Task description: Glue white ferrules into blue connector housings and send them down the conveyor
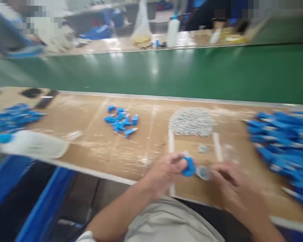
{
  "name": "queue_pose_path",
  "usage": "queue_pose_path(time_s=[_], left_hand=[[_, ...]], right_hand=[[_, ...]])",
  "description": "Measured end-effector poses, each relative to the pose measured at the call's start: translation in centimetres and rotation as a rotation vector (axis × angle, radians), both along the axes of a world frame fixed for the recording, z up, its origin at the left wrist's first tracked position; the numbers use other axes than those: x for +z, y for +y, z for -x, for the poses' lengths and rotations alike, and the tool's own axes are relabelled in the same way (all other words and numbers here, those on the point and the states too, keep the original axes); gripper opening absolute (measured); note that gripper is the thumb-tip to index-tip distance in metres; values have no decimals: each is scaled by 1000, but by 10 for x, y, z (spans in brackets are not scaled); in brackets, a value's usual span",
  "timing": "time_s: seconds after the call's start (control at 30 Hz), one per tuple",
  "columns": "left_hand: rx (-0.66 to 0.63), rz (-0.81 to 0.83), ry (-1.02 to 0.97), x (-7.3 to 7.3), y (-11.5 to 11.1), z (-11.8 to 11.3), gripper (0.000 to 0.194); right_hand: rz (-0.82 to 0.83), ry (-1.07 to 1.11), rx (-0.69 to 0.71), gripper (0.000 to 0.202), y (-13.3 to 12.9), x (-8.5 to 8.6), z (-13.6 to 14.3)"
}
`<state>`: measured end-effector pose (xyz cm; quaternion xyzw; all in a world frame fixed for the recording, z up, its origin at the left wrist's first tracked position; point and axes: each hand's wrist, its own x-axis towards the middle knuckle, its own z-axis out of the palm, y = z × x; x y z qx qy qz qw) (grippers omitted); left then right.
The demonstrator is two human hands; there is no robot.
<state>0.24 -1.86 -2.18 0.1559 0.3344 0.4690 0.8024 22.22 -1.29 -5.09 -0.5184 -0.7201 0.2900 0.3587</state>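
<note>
My left hand (pixel 170 169) is closed on a small blue plastic piece (pixel 189 167) with a whitish tip, gripped between thumb and fingers. Just right of it, a small clear round cup (pixel 204 173) stands by the fingertips of my right hand (pixel 229 181). The right fingers are drawn together in a pinch; blur hides what they hold, and whether they touch the cup. Behind the cup is another small clear round item (pixel 202 148). Farther back lies a flat heap of thin grey-white pins (pixel 192 121).
A big heap of blue pieces (pixel 285 151) covers the right side; a smaller group (pixel 121 121) sits left of centre. A pale translucent bottle (pixel 35 144) lies at the left near more blue pieces (pixel 13 117). A green belt (pixel 151 72) runs behind the wooden table (pixel 91 161).
</note>
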Motion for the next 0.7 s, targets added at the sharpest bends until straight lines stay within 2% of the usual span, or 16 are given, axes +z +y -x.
queue_pose_path(time_s=[0.13, 0.3, 0.37, 0.5, 0.7], left_hand=[[-94, -35, 25, -4, 13, 2, 25], [-226, -62, 12, -2, 13, -7, 30], [-241, -65, 2, -1, 11, -12, 30], [-234, -28, -13, 2, 10, -17, 31], [-235, 10, -34, 1, 9, -15, 31]], right_hand=[[181, 241, -162, 19, 9, 10, -1], [135, 531, -204, 9, 7, 25, 2], [80, 544, -208, 6, 3, 35, 7], [-88, 430, -208, 6, -4, 51, 22], [-179, 339, -140, 14, -8, 54, 29]])
